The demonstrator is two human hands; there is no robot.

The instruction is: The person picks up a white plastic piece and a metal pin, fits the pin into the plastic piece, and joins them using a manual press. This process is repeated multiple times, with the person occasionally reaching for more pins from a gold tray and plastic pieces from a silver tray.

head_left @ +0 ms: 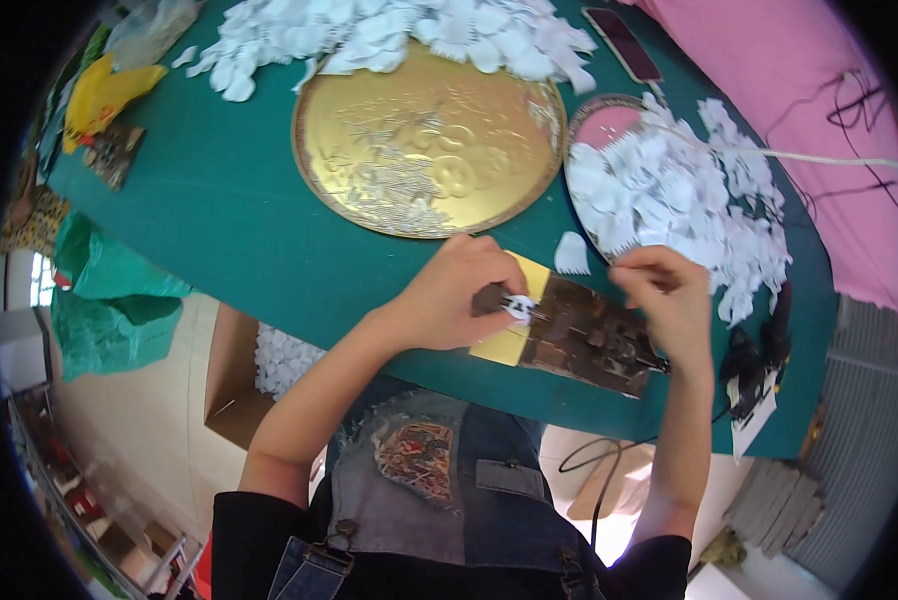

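Note:
My left hand is closed round a small dark piece, with a white patterned bit at its end. It is over a yellow strip at the left end of a dark, stained board. Above the board's right part hangs my right hand, fingers curled together; whatever they hold, if anything, does not show. Just beyond the board lies a single white piece with a toothed edge. More such white pieces heap on an oval tray beside my right hand.
A gold oval tray carries many thin silvery bits. Behind it spreads a white heap. A phone with a pale cable lies at the back right, near pink cloth. A carton stands below the table's front edge.

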